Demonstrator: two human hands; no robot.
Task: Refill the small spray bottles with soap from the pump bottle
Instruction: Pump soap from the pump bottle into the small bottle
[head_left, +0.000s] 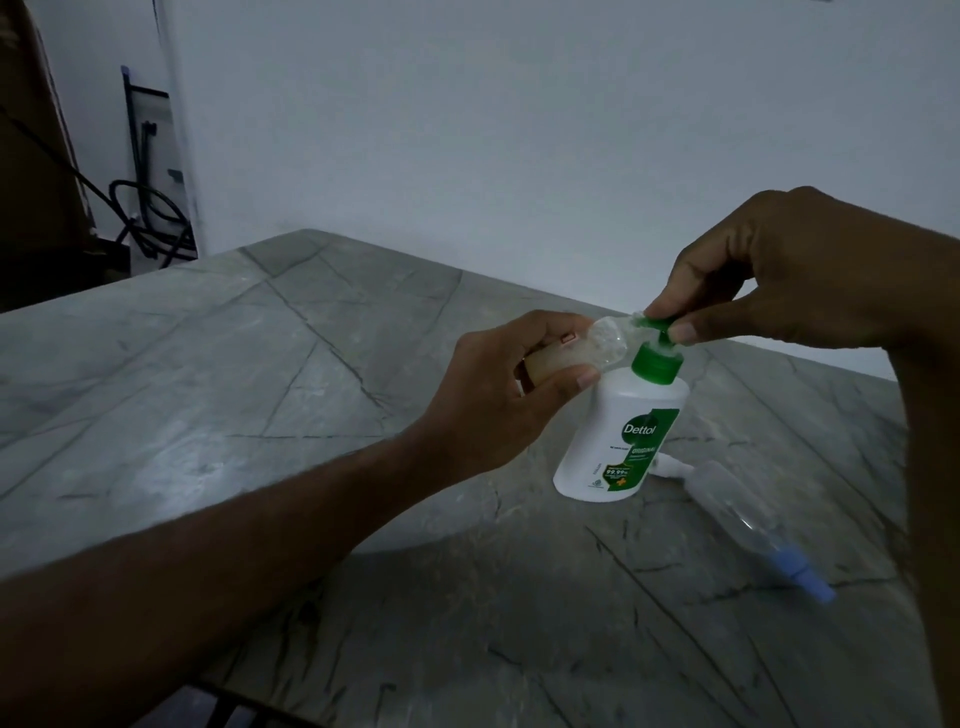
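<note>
A white Dettol pump bottle (621, 441) with a green collar stands upright on the grey marble table (260, 389). My right hand (795, 275) pinches its green pump head (657, 325) between thumb and fingers. My left hand (498, 389) holds a small clear spray bottle (608, 345) tilted on its side, its open neck touching the pump nozzle. A pale liquid shows in the part inside my fist. A second clear spray bottle (748, 514) with a blue cap lies on the table to the right.
A small white spray top (672, 467) lies on the table just behind the pump bottle. The table meets a white wall at the back. Dark cables and a frame (150, 218) stand on the floor at the far left, beyond the table's corner.
</note>
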